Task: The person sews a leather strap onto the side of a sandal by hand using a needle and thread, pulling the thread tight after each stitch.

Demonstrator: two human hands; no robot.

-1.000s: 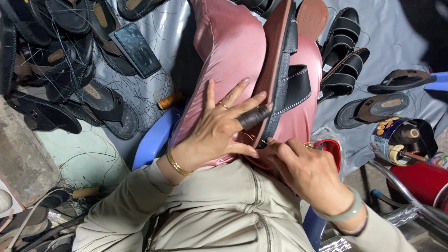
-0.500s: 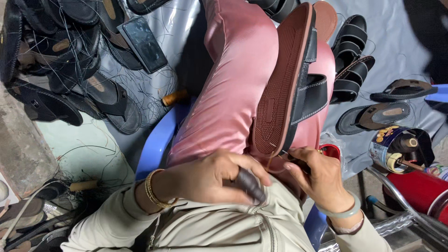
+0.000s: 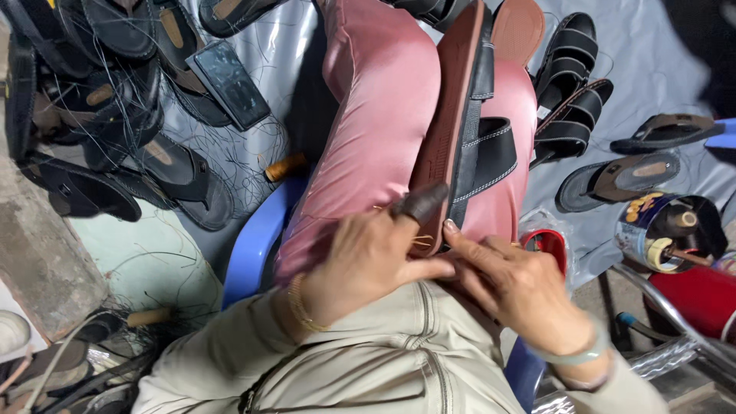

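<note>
A brown-soled sandal with black stitched straps stands on edge between my pink-trousered knees. My left hand rests against the near end of the sole, its index finger capped in a dark leather thimble. My right hand touches the same end from the right, fingertips pressed to the sole edge. A thin tan thread shows between the two hands. Whether either hand pinches a needle is hidden.
Black sandals lie piled at the left, more sandals at the right on grey sheeting. A thread spool lies on the floor. A tin with spools, a red container and a blue stool edge are nearby.
My left hand swung from gripping over the sole's end to lying flat beside it, thimble finger pointing up. The sandal and right hand stayed about where they were.
</note>
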